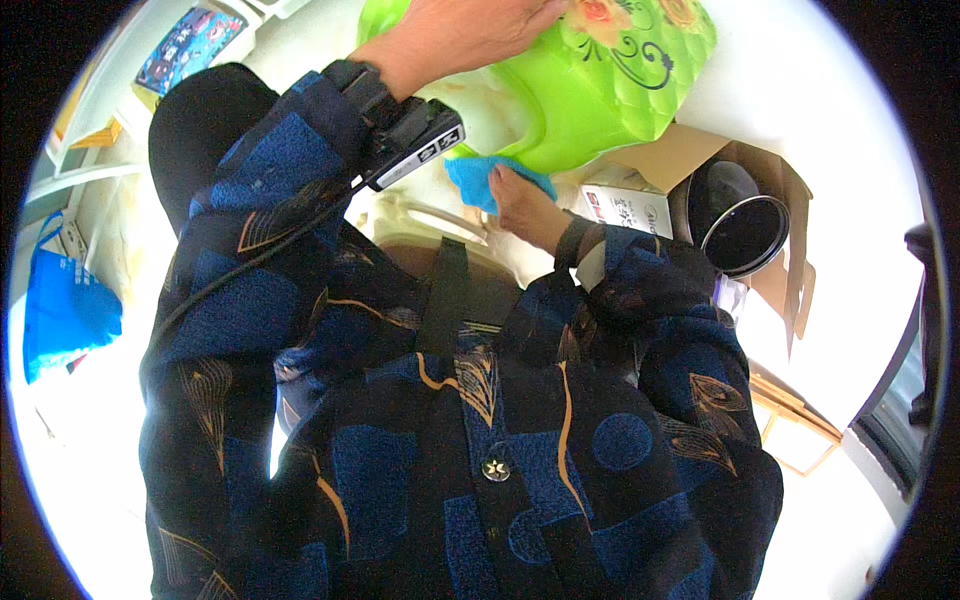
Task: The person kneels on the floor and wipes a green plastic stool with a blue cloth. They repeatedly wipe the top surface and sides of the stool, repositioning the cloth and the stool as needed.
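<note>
A bright green plastic stool [600,112], with a quilted relief and printed flowers, is tilted at the top of the view, partly cut off by its edge. My left hand [465,37] lies over its upper side and grips it; some fingers leave the view. My right hand [529,206] pinches a blue cloth [476,180] with the thumb on top. That cloth touches the stool's lower rim, beside an arched opening. A black device [420,142] with a cable is strapped to my left wrist, and a black band [571,241] circles the right one.
Right of my right hand stands an open cardboard box [709,146] holding a black pot [742,232] and a white carton [630,206] with writing. A wooden frame [795,420] lies at lower right. Leftward are a blue bag [71,311], a rounded black shape [206,135] and a colourful printed box [191,49].
</note>
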`<state>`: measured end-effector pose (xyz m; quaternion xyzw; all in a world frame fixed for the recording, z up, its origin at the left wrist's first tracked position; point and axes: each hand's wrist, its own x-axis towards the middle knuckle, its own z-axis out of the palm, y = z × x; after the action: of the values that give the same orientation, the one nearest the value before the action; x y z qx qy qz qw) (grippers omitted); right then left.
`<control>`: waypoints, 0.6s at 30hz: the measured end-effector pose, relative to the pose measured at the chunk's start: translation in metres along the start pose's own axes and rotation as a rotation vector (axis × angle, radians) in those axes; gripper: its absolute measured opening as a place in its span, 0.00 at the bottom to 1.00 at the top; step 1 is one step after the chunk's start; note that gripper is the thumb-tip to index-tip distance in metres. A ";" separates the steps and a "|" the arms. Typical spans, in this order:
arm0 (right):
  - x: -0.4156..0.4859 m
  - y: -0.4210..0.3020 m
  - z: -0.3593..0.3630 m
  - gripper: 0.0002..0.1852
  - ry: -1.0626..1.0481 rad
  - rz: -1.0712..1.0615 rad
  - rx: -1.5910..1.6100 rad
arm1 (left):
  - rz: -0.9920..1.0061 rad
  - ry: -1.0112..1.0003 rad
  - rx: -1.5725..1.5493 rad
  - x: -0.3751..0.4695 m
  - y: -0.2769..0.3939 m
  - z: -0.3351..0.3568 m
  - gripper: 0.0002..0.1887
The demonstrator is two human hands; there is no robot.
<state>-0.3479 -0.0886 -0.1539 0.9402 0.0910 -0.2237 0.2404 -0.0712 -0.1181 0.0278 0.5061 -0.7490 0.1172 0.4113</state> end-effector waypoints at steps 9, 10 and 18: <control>0.037 -0.017 0.079 0.07 0.079 -0.130 0.175 | 0.032 0.180 0.048 0.000 -0.001 0.012 0.10; 0.037 -0.019 0.082 0.07 0.120 -0.122 0.176 | 0.002 0.126 0.014 -0.001 -0.001 0.012 0.10; 0.037 -0.019 0.073 0.06 0.045 -0.163 0.076 | -0.019 0.144 -0.007 0.001 0.002 0.017 0.11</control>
<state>-0.3482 -0.1061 -0.2359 0.9428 0.1641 -0.2249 0.1835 -0.0816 -0.1277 0.0182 0.5019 -0.7132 0.1468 0.4668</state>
